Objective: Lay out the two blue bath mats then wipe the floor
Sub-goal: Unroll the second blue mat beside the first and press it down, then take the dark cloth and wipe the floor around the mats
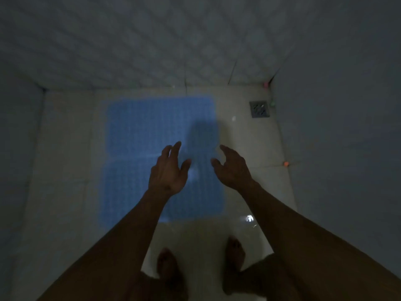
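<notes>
Two blue bath mats lie flat on the pale tiled floor (249, 144), one behind the other. The far mat (147, 124) reaches toward the back wall and the near mat (130, 187) meets it along a seam. My left hand (169, 170) hovers above the near mat with fingers spread and nothing in it. My right hand (232, 168) hangs over the mats' right edge, fingers apart and slightly curled, also holding nothing. The room is dim and the picture is blurred.
A square metal floor drain (259, 109) sits in the far right corner. Tiled walls close in at the back, left and right. My two bare feet (169, 268) stand on the wet, shiny floor in front of the mats. Small coloured bits lie along the right wall (286, 163).
</notes>
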{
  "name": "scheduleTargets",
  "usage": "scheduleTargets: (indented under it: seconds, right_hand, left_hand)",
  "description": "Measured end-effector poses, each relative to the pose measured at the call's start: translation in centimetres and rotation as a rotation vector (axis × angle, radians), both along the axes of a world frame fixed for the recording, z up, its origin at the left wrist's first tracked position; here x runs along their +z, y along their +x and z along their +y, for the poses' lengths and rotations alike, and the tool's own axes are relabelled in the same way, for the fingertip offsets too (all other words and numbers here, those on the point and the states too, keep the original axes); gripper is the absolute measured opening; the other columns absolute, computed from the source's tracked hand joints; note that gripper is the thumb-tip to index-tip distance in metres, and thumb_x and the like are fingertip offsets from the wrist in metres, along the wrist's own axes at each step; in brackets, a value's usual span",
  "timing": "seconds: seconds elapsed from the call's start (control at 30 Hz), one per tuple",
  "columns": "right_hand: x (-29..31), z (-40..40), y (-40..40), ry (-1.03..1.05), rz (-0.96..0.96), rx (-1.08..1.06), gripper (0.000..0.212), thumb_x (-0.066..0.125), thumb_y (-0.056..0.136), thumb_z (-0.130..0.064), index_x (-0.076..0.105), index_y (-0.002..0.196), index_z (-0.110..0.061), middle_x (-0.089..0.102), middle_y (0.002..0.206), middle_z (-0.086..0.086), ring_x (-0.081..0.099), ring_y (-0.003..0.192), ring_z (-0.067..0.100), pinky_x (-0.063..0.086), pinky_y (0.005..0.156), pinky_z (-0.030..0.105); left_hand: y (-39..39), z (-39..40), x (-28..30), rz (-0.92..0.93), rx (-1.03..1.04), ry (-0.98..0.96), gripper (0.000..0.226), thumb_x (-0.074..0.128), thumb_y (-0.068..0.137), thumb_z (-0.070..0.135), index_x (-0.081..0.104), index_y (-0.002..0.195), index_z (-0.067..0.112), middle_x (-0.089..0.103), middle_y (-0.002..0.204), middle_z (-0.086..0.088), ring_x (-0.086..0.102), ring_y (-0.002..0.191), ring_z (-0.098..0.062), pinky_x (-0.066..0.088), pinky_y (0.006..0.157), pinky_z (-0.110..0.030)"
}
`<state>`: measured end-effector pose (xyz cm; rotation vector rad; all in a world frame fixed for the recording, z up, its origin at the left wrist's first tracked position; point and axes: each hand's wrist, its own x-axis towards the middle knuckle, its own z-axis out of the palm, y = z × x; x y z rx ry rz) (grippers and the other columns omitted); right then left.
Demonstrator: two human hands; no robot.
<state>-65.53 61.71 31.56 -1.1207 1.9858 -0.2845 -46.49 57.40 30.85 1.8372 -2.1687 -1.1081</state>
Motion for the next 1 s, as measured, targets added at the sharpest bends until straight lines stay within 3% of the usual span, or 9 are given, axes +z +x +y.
scheduleTargets:
  seconds: [0.2,0.37,0.5,0.57,0.63,0.73,1.0]
  right_hand:
    - [25.0,-2.8,-0.5,-0.073,0.005,-0.048,0.066,0.058,0.099,-0.038,0.033,0.156,-0.014,0.038,0.158,0.012,0.042,0.141,0.028,0.031,0.116,0.033]
    - [44.4,-5.5,-0.9,-0.302,0.011,-0.165,0.063,0.063,0.095,-0.040,0.042,0.151,-0.017,0.050,0.149,0.014,0.048,0.137,0.030,0.037,0.115,0.038]
    - [55.4,-6.5,-1.7,-0.539,-0.023,-0.287,0.062,0.065,0.093,-0.042,0.046,0.149,-0.023,0.058,0.140,0.011,0.053,0.131,0.030,0.042,0.112,0.041]
    - [58.7,-6.5,-2.1,-0.642,-0.085,-0.360,0.062,0.067,0.090,-0.044,0.048,0.146,-0.027,0.062,0.133,0.008,0.059,0.123,0.029,0.051,0.103,0.045]
    - [61.0,-6.2,-2.6,-0.711,-0.141,-0.421,0.061,0.068,0.090,-0.044,0.048,0.145,-0.030,0.064,0.126,0.006,0.063,0.114,0.027,0.059,0.086,0.039]
    - [62.9,-5.8,-3.8,-0.758,-0.173,-0.454,0.061,0.068,0.090,-0.045,0.048,0.145,-0.032,0.064,0.119,0.004,0.065,0.102,0.024,0.060,0.070,0.034]
    - [64.2,-7.9,-11.4,-0.794,-0.219,-0.484,0.060,0.068,0.090,-0.045,0.047,0.145,-0.034,0.065,0.110,0.001,0.065,0.100,0.022,0.062,0.072,0.039]
  left_hand:
    - [-0.4,-3.6,24.9,0.085,-0.032,-0.139,0.063,0.048,0.102,0.045,0.032,0.155,0.017,0.036,0.158,-0.010,0.039,0.142,-0.029,0.032,0.113,-0.042]
    - [-0.5,-8.5,43.3,0.214,-0.046,-0.339,0.060,0.053,0.098,0.050,0.039,0.150,0.023,0.048,0.148,-0.012,0.053,0.130,-0.031,0.045,0.106,-0.048]
    - [-1.8,-10.9,54.4,0.364,-0.047,-0.484,0.057,0.060,0.095,0.045,0.048,0.145,0.019,0.059,0.135,-0.013,0.064,0.114,-0.028,0.051,0.099,-0.041]
    - [-2.8,-11.2,58.0,0.418,-0.052,-0.541,0.056,0.062,0.095,0.043,0.049,0.144,0.017,0.061,0.133,-0.013,0.066,0.110,-0.027,0.051,0.097,-0.038]
    - [-4.1,-11.3,60.4,0.473,-0.053,-0.560,0.056,0.063,0.095,0.042,0.050,0.143,0.017,0.062,0.132,-0.013,0.066,0.108,-0.027,0.051,0.096,-0.038]
    - [-6.0,-11.3,62.5,0.535,-0.060,-0.561,0.055,0.064,0.094,0.042,0.052,0.141,0.018,0.063,0.130,-0.011,0.065,0.102,-0.022,0.051,0.096,-0.037]
    - [-11.8,-14.0,63.6,0.549,-0.052,-0.589,0.054,0.068,0.092,0.040,0.053,0.140,0.018,0.064,0.127,-0.011,0.066,0.095,-0.020,0.053,0.091,-0.036]
